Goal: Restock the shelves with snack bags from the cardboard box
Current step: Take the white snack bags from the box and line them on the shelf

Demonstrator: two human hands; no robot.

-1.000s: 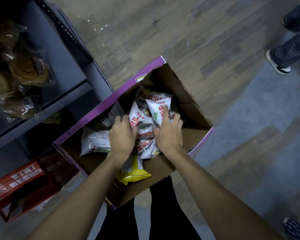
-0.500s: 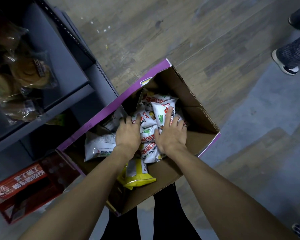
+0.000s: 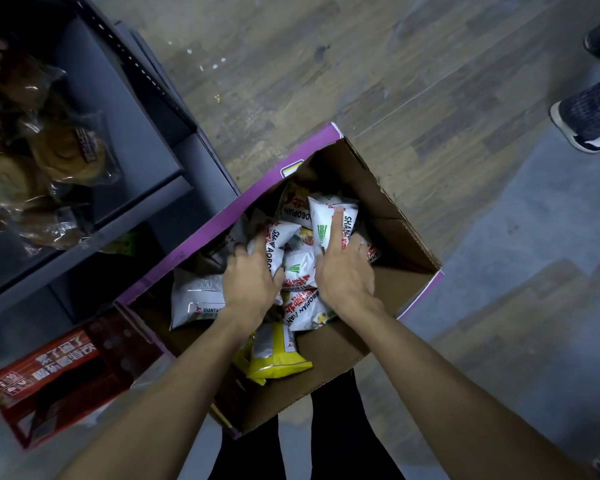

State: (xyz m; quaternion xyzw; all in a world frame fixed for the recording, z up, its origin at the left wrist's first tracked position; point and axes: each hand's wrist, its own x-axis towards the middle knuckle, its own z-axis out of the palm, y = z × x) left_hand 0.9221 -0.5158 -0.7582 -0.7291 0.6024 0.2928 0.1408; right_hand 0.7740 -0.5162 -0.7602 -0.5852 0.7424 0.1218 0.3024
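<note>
An open cardboard box (image 3: 368, 188) with purple outer sides stands on the floor below me. Several white snack bags (image 3: 300, 268) with red and green print are heaped inside it. A yellow bag (image 3: 274, 355) lies at the near end, and another white bag (image 3: 196, 299) lies flat at the left. My left hand (image 3: 253, 282) curls over a white bag on the left of the heap. My right hand (image 3: 343, 268) holds an upright white bag (image 3: 323, 223), index finger stretched along it, thumb tucked behind. The heap sits squeezed between both hands.
Grey metal shelves (image 3: 146, 216) stand at the left, with wrapped pastries (image 3: 66, 154) on an upper level. A red carton (image 3: 49, 372) lies on the floor beside the box. Another person's shoe (image 3: 575, 129) is at the far right on the wooden floor.
Both hands have pushed a little deeper into the heap and drawn the white bags closer together. The left fingers have curled further round their bag.
</note>
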